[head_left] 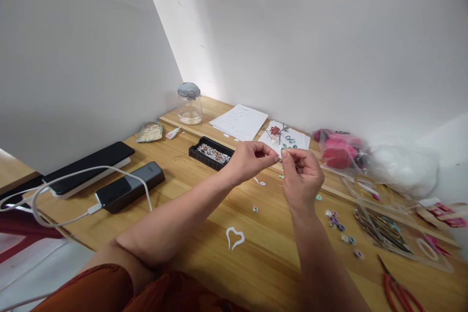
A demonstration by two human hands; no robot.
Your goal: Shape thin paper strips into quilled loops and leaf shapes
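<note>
Above the middle of the wooden table, my left hand (252, 160) and my right hand (302, 173) meet fingertip to fingertip, both closed in a pinch. Whatever sits between the fingertips is too small to name. Just behind them lie white sheets (303, 141) bearing a red beaded flower (275, 130) and blue-green leaf shapes (290, 140). Partly covered by my left hand, a black tray (195, 152) holds many small white and gold beads (212, 152). A white paper heart outline (235, 238) lies flat nearer to me, below the hands.
Small thread spools (334, 219) are scattered at right, near red-handled pliers (397, 285) and a clear tray (413, 258) of tools. Plastic bags (343, 151) stand behind. At left are a power bank (131, 187) with a white cable and a black case (91, 165). A lidded jar (189, 107) stands at the back.
</note>
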